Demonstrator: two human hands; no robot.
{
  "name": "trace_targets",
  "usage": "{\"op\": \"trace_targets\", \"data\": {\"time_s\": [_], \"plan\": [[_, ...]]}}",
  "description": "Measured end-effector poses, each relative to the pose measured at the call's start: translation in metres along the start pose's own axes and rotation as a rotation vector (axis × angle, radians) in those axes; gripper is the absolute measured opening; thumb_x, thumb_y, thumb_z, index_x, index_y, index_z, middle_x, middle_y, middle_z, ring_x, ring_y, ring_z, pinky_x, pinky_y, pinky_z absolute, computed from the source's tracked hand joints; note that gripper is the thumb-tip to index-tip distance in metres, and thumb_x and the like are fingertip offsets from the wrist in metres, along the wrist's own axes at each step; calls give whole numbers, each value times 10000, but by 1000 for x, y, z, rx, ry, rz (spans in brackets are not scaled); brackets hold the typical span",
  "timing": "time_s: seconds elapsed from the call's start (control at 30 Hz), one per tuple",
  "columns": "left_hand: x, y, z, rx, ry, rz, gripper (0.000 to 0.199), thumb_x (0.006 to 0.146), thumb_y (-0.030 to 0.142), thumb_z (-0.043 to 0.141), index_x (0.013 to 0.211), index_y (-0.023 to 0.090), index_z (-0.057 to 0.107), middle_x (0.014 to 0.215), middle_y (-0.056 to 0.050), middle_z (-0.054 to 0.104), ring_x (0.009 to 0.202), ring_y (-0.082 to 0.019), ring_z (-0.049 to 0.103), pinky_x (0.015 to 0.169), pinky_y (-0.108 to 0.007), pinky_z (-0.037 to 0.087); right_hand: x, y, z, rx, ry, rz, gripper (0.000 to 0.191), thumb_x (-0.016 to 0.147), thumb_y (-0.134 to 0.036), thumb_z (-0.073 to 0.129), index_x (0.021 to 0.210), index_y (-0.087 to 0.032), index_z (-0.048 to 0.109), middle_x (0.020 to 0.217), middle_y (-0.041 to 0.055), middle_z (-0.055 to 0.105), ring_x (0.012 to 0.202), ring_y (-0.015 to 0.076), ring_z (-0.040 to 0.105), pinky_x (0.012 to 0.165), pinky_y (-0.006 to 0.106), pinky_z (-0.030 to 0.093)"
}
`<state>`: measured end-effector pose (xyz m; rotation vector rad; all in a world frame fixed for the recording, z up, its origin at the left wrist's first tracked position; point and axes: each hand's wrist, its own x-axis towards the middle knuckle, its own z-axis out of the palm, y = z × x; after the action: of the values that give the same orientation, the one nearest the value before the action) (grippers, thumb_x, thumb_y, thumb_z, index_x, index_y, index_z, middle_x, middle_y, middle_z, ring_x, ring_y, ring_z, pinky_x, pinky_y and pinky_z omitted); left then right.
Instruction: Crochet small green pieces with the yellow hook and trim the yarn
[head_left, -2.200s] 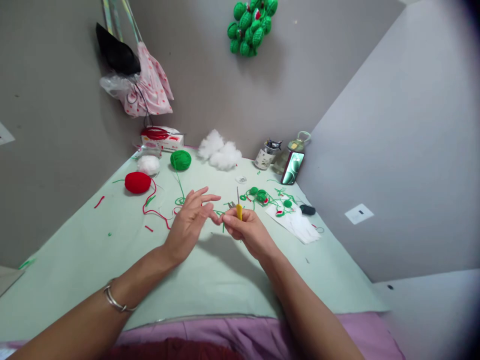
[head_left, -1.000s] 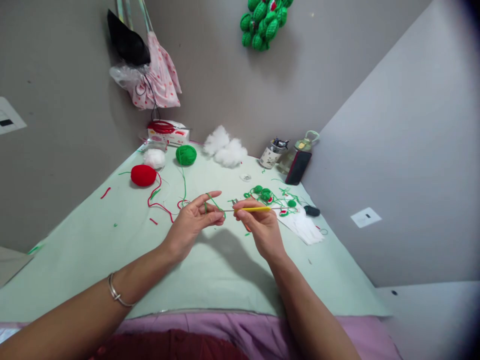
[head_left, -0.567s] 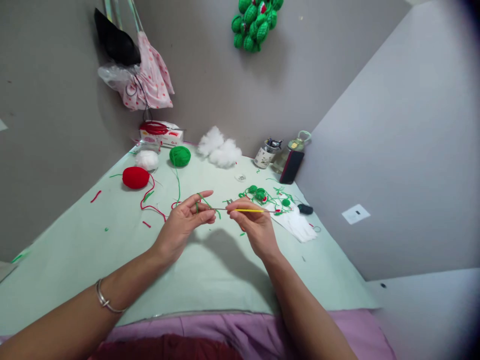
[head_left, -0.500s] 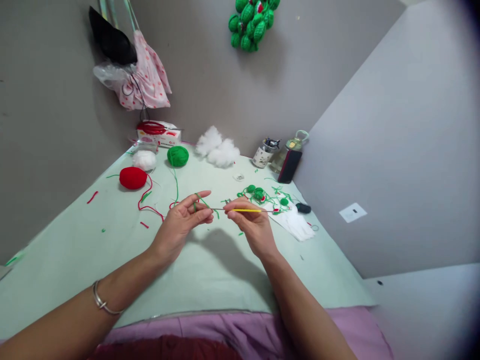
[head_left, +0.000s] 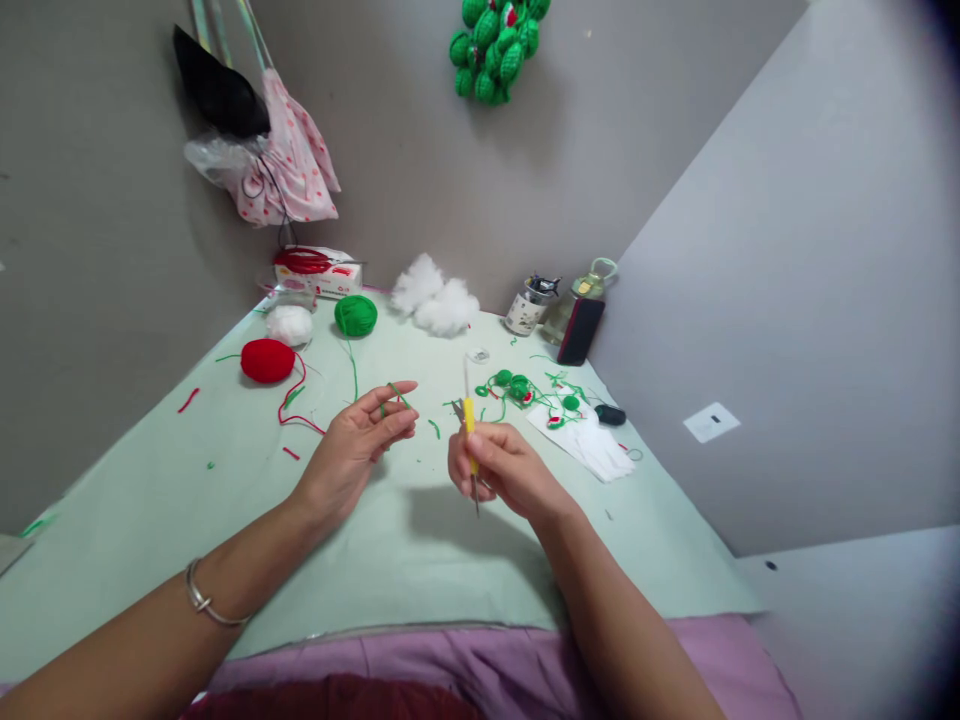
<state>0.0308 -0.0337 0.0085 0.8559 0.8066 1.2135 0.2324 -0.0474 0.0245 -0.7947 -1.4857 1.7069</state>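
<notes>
Right hand holds yellow hook; left hand, green yarn.

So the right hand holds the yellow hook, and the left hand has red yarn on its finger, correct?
Not quite: the yarn on the left hand is green, as the head view shows; the right hand holds the yellow hook.

Behind the left hand, partway up the forearm, sat a slim, silver-coloured bangle with a small raised detail. The right hand and its forearm were bare. Below both hands showed dark red clothing, softly creased.
</notes>
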Motion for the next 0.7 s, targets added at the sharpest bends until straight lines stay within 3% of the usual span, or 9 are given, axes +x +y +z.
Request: {"op": "trace_targets", "data": {"time_s": [0.17, 0.5, 0.6, 0.7], "plan": [[-1, 3, -2, -109, -45, -9, 450, 760, 247, 866, 1187, 206, 733, 810, 24, 678, 760, -106, 603, 815, -234, 489, 0, 4, 3, -3, -179, 179, 465, 960, -524, 585, 680, -153, 567, 582, -52, 551, 381, 22, 375, 390, 188, 248], [-4, 6, 1, -132, -85, -4, 408, 781, 208, 844, 1175, 205, 738, 785, 34, 647, 735, -91, 582, 796, -211, 496, 2, 8, 3, 90, -258, 288, 470, 918, -536, 636, 656, -151, 572, 541, -46, 574, 332, 22, 369, 339, 174, 256], [-5, 7, 0, -114, -64, -14, 409, 785, 214, 835, 1180, 202, 731, 812, 30, 645, 743, -94, 584, 789, -210, 500, 2, 8, 6, 139, -212, 262, 469, 941, -580, 581, 775, -143, 629, 531, -49, 585, 314, 27, 358, 335, 171, 288], [-3, 7, -1, -128, -18, -13, 406, 775, 213, 838, 1166, 195, 731, 804, 34, 638, 747, -95, 600, 781, -202, 511, 4, 6, 7, 185, -120, 193, 418, 931, -558, 612, 1042, -158, 657, 547, -75, 587, 317, 36, 352, 339, 171, 306]]}}
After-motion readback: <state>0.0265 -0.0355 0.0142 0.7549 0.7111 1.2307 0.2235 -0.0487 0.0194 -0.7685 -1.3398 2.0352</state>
